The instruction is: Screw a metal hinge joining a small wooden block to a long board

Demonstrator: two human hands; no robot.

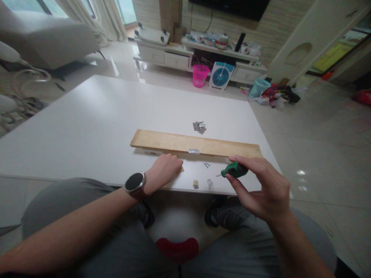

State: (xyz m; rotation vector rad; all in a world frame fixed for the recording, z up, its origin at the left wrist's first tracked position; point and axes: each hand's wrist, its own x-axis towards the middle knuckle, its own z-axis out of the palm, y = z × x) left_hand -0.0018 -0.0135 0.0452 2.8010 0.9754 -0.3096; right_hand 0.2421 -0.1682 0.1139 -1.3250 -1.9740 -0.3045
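My right hand (pixel 261 185) grips a short green-handled screwdriver (pixel 234 170) between thumb and fingers. Its thin tip points left, above the near part of the white table. My left hand (pixel 164 172), below a wristwatch, rests on the tabletop with curled fingers. A small tan edge shows beside its fingertips; what they hold, if anything, is hidden. Just beyond both hands lies a long wooden board (pixel 168 141), raised slightly off the table. A metal hinge (pixel 194 151) sits at the board's near edge. Between the hands are a few loose screws (pixel 206 165).
Past the board lies a small pile of hinges and screws (pixel 199 126). Two small stickers, one a yellow figure (pixel 196 184) and one pale (pixel 209 183), are near the front edge of the white table (pixel 116 112). My knees are below that edge.
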